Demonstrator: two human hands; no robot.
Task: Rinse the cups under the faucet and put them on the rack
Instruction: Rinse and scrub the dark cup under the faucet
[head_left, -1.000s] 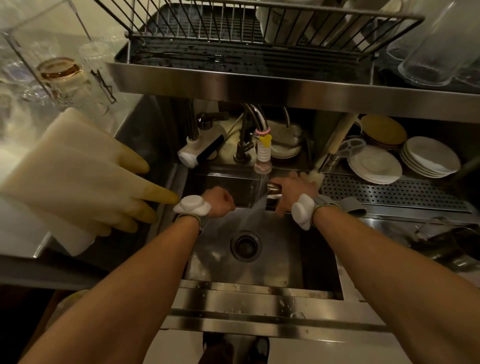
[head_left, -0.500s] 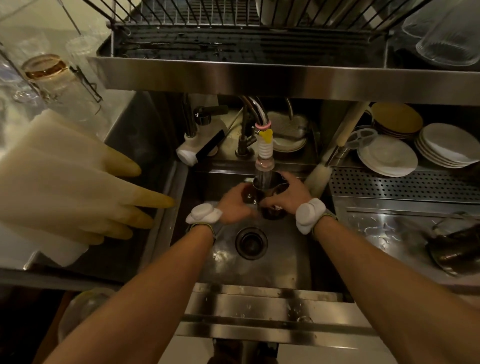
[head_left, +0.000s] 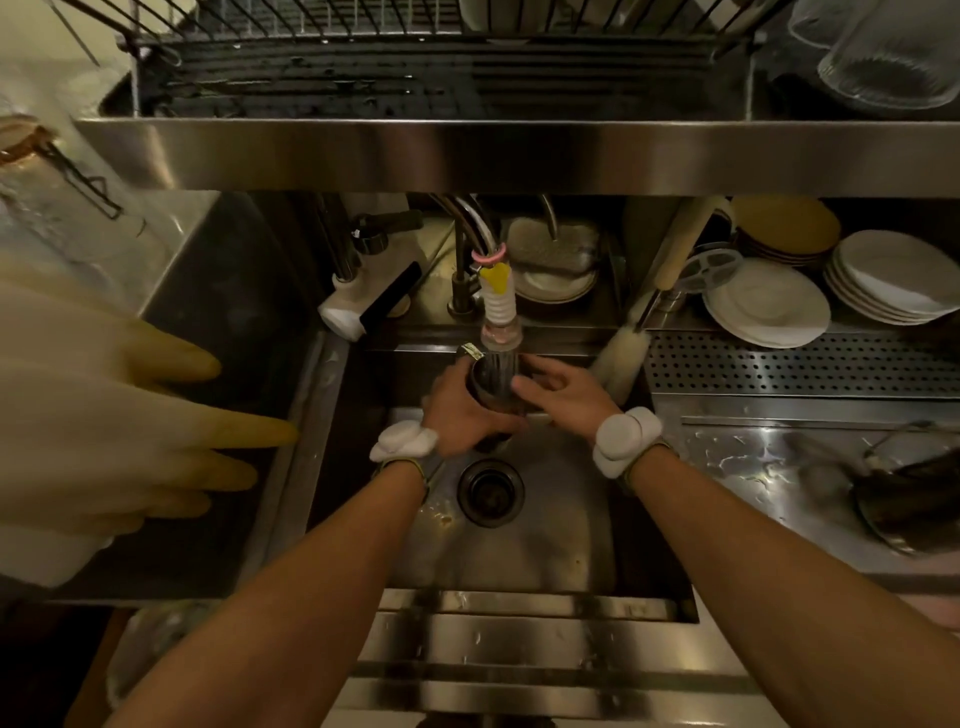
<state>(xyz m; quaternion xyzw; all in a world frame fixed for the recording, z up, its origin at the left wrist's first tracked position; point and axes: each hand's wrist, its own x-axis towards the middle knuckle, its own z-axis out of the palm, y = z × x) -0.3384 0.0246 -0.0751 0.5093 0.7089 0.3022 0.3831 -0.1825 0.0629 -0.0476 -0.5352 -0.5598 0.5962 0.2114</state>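
A dark cup (head_left: 491, 387) sits right under the faucet head (head_left: 500, 317), and water streams into its mouth. My left hand (head_left: 462, 410) wraps around the cup's left side and bottom. My right hand (head_left: 563, 392) rests on the cup's right side with the fingers spread along the rim. Both hands hover over the steel sink (head_left: 561, 519), above the drain (head_left: 491, 491). The wire rack (head_left: 415, 57) stands on the shelf overhead.
Yellow rubber gloves (head_left: 104, 415) hang at the left. White plates (head_left: 769, 304) are stacked behind the perforated drainboard (head_left: 805, 364) at right. A bottle brush (head_left: 623, 353) leans by the sink corner. Glass cups (head_left: 893, 57) stand on the shelf at the upper right. A dark pot (head_left: 909, 499) lies at right.
Both hands brought the cup together under the faucet stream. The right hand has loosened from a full grip to fingers along the rim, while the left hand now cradles the cup.
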